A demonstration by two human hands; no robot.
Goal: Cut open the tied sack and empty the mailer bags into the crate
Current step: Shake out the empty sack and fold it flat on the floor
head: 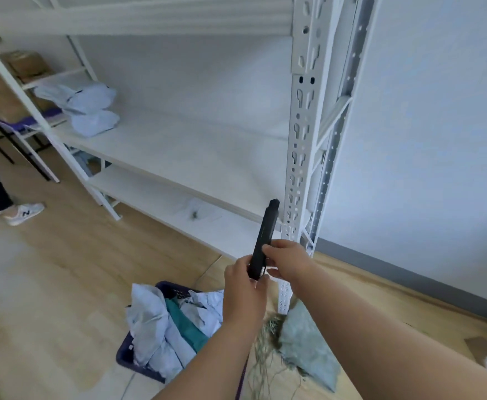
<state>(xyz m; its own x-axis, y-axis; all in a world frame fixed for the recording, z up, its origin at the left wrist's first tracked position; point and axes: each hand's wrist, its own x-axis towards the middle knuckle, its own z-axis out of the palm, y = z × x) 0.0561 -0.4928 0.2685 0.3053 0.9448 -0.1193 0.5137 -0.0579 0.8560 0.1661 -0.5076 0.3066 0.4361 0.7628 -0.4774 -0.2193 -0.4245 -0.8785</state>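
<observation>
Both hands, left hand [243, 281] and right hand [287, 259], pinch upright slim black plastic cutter [262, 245]; purple plastic crate [149, 342] of pale mailer bags [152, 324] directly below.

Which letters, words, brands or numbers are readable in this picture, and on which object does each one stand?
"N": a single letter on the side of the sneaker worn by the person standing at the left edge.
Black utility knife, held by the left hand and the right hand: no readable marking.
Mailer bags in the purple crate: no print can be read.
Cardboard box on the far shelf: too blurred to read.
</observation>
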